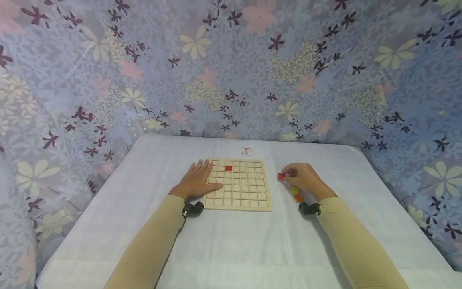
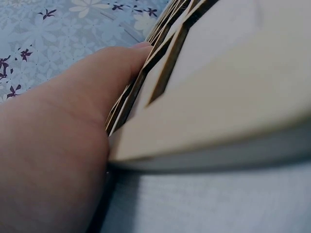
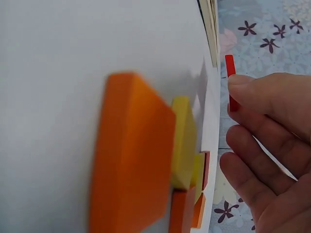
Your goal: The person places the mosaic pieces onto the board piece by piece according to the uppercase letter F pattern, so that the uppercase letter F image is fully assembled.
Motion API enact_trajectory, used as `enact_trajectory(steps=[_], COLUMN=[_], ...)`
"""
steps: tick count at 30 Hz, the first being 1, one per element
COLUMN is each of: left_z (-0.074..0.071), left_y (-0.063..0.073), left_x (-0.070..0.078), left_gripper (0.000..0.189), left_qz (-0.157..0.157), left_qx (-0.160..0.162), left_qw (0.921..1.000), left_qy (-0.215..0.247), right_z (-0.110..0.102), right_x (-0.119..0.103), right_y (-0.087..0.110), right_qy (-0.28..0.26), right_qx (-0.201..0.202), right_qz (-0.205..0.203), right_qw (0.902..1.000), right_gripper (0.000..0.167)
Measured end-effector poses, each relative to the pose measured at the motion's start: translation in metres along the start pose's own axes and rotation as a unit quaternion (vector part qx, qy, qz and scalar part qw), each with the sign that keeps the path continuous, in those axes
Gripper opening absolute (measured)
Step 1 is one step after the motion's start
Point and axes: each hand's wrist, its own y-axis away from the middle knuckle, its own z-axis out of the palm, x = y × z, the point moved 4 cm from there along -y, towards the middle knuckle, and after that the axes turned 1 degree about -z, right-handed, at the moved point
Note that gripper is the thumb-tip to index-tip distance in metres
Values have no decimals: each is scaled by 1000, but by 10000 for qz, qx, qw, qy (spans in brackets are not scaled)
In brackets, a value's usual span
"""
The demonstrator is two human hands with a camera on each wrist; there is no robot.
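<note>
My left hand rests flat on the left edge of a wooden grid board, fingers spread and thumb over the cells. In the left wrist view the thumb lies along the board's rim. One red tile sits in a cell near the board's far side. To the right of the board, my right hand pinches another red tile between thumb and fingertip, lifted off the table. Beneath and beside that hand lie a yellow tile and an orange tile.
In the right wrist view, several more tiles stand behind the near orange tile, partly hidden. A small printed card lies beyond the board. White cloth covers the table, and a flowered curtain hangs around it.
</note>
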Motion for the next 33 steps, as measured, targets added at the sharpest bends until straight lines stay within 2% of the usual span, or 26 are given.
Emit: enact_trajectory(steps=[8, 19, 27, 33], left_z=[-2, -2, -1, -1], left_y=[2, 2, 1, 1], left_x=[-2, 1, 2, 1], left_gripper=[114, 114, 113, 113], left_qz=[-30, 21, 15, 3], left_qx=[79, 70, 52, 7], left_qw=[10000, 9999, 9999, 9999], left_qy=[-26, -73, -88, -145], right_z=[5, 15, 19, 23], right_x=[-8, -19, -31, -39], right_y=[-13, -25, -32, -35], right_qy=[59, -127, -267, -314], right_qx=[2, -4, -75, -121], right_qz=[-166, -456, -406, -537], right_qw=[9998, 9989, 9988, 9980], right_gripper=[24, 22, 22, 23])
